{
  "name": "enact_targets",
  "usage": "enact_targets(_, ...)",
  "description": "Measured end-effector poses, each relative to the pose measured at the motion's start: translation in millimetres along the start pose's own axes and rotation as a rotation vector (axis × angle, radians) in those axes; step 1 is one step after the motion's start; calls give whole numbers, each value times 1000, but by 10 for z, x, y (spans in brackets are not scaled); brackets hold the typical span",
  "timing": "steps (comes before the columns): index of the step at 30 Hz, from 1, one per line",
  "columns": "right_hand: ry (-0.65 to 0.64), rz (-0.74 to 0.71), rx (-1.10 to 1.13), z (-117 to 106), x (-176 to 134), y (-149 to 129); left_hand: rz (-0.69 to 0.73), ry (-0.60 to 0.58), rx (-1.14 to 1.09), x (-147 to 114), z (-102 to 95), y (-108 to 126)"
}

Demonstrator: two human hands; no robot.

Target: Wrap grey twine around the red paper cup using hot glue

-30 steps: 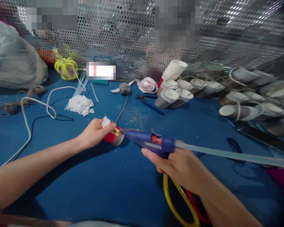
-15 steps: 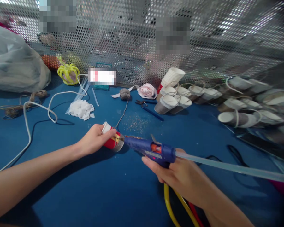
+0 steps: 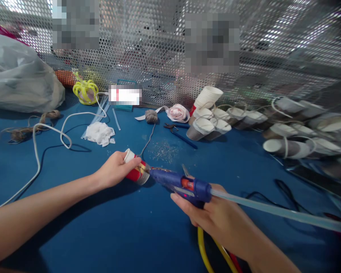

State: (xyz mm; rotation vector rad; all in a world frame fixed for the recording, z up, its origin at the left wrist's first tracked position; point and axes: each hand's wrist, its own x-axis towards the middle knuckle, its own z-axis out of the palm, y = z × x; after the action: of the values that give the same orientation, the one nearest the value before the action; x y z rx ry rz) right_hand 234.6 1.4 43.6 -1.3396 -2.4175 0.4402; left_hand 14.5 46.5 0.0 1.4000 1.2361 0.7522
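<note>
My left hand point(image 3: 115, 168) is closed around a red and white paper cup point(image 3: 133, 174), tilted on its side, with grey cord wound round its lower end. A grey yarn strand point(image 3: 148, 140) runs from near the cup to a small grey ball of yarn point(image 3: 151, 116). In my right hand point(image 3: 204, 212) is a blue hot glue gun point(image 3: 179, 184), a long clear glue stick point(image 3: 272, 210) sticking out of its back. The gun's nozzle points left and meets or nearly meets the cup's side; I cannot tell which.
Pliers point(image 3: 182, 137) lie behind the glue gun. Cord-handled cups point(image 3: 201, 129) stand at the back right, beside a pink ribbon roll point(image 3: 177, 113). White scraps point(image 3: 99, 133), a white cable point(image 3: 36, 151) and a yellow basket-like piece point(image 3: 85, 91) lie left. A perforated metal screen point(image 3: 156, 49) rises behind.
The view has shifted slightly, so things on the table appear a little lower and further right. Both hands keep their holds, and the nozzle stays at the cup's side.
</note>
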Motion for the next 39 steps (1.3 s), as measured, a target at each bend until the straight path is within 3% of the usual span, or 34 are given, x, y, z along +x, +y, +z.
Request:
enact_targets(5,-54,26,3,-3,-5,-13,-12,8,13,-11,2,16)
enact_targets(11,-15,34,-11,-37,48,-43,19,13,47,4,-4,-26)
enact_targets(17,-78,13,4,-26,21,-78,6,-2,-61,5,1,-19)
enact_targets(24,-7,0,-17,-54,23,-115,11,-2,-78,9,-2,-20)
enact_targets(39,-70,-16,53,-31,18,-76,-4,19,-44,-6,0,1)
